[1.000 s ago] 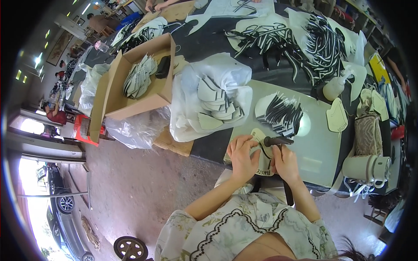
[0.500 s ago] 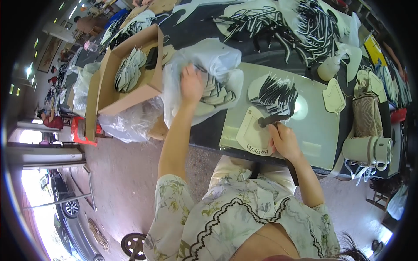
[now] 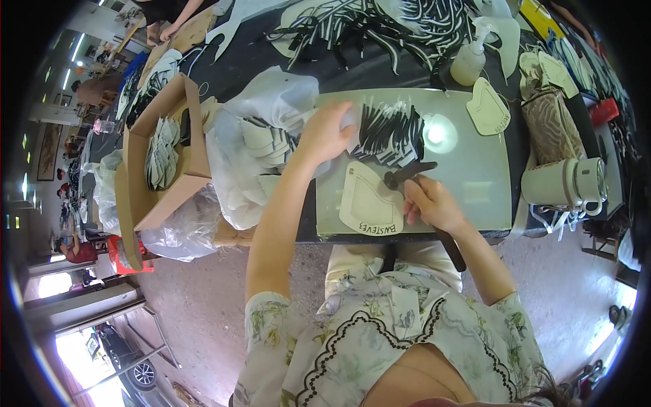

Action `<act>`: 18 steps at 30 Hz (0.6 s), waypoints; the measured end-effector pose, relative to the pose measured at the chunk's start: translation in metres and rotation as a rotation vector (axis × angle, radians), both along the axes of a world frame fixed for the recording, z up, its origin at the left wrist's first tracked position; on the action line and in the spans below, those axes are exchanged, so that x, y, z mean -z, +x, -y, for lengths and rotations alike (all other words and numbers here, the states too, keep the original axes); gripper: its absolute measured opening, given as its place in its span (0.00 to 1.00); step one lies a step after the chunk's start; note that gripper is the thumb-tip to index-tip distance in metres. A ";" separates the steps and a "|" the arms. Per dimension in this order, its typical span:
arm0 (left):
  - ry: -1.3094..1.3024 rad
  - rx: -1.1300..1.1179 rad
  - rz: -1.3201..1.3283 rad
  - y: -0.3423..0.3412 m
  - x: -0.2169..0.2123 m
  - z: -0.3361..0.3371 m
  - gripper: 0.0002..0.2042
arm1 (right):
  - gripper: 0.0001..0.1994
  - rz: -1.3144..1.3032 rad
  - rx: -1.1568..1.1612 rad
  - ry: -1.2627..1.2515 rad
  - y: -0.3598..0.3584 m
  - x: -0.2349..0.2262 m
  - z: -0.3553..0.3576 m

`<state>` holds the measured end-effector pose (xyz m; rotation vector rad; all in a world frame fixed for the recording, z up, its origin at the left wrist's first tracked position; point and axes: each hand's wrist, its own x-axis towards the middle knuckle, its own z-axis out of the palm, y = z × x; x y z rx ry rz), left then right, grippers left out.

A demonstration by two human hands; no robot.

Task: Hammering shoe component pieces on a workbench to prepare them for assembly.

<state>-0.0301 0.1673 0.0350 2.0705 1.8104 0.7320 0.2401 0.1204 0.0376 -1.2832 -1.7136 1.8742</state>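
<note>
My right hand (image 3: 434,203) is closed round the dark handle of a hammer (image 3: 401,175), its head just above a pale card template (image 3: 368,200) with dark lettering along its lower edge. My left hand (image 3: 328,132) is at the left end of a fanned stack of black-and-white strip-like pieces (image 3: 390,134), fingers curled. Something pale shows by its fingertips, but what they hold is hidden. Both stack and template lie on a smooth greenish-grey board (image 3: 468,207). Left of my forearm, an open plastic bag (image 3: 234,183) holds pale flat pieces (image 3: 266,144).
A cardboard box (image 3: 193,129) with more pale pieces stands at the left. Bundles of black-and-white strips (image 3: 366,30) lie at the back. To the right are a pump bottle (image 3: 468,62), another template (image 3: 487,108), a patterned pouch (image 3: 555,129) and a handled flask (image 3: 563,183).
My left hand has moved right, out of the plastic bag and over to the fanned stack. My right hand still holds the hammer by the template. The whole view has shifted.
</note>
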 end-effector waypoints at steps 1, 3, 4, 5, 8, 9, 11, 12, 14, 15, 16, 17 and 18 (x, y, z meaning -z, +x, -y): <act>0.052 -0.056 -0.035 0.004 -0.002 0.004 0.18 | 0.17 0.004 0.007 -0.008 0.000 0.003 0.000; 0.119 -0.102 -0.095 0.015 -0.003 0.016 0.17 | 0.18 -0.046 0.091 -0.023 -0.001 0.009 0.000; 0.193 -0.152 -0.157 0.018 -0.002 0.020 0.16 | 0.18 -0.043 0.096 -0.032 -0.001 0.010 -0.001; 0.185 -0.156 -0.160 0.016 0.003 0.023 0.16 | 0.18 -0.035 0.069 -0.026 -0.003 0.009 -0.001; 0.441 -0.091 -0.106 0.009 0.014 0.032 0.13 | 0.19 -0.045 0.061 -0.048 -0.007 0.009 -0.003; 0.355 -0.132 -0.026 0.007 0.002 0.037 0.10 | 0.19 -0.061 0.085 -0.066 -0.005 0.010 -0.005; 0.247 -0.163 0.059 0.000 -0.019 0.050 0.09 | 0.19 -0.069 0.113 -0.099 -0.004 0.011 -0.009; 0.287 -0.181 0.214 -0.005 -0.026 0.058 0.08 | 0.19 -0.081 0.128 -0.119 -0.004 0.010 -0.010; 0.309 -0.195 0.368 -0.004 -0.028 0.078 0.07 | 0.19 -0.034 0.116 -0.103 -0.004 0.003 -0.011; 0.063 -0.220 0.584 -0.004 -0.024 0.088 0.07 | 0.20 -0.012 0.104 -0.090 -0.006 0.005 -0.014; -0.190 -0.243 0.793 -0.003 -0.019 0.099 0.07 | 0.20 0.009 0.094 -0.076 -0.007 0.006 -0.016; -0.290 -0.297 0.817 0.006 -0.013 0.112 0.08 | 0.20 0.033 0.077 -0.069 -0.012 0.001 -0.016; -0.357 -0.287 0.935 0.023 -0.009 0.120 0.10 | 0.20 0.036 0.081 -0.078 -0.013 0.000 -0.014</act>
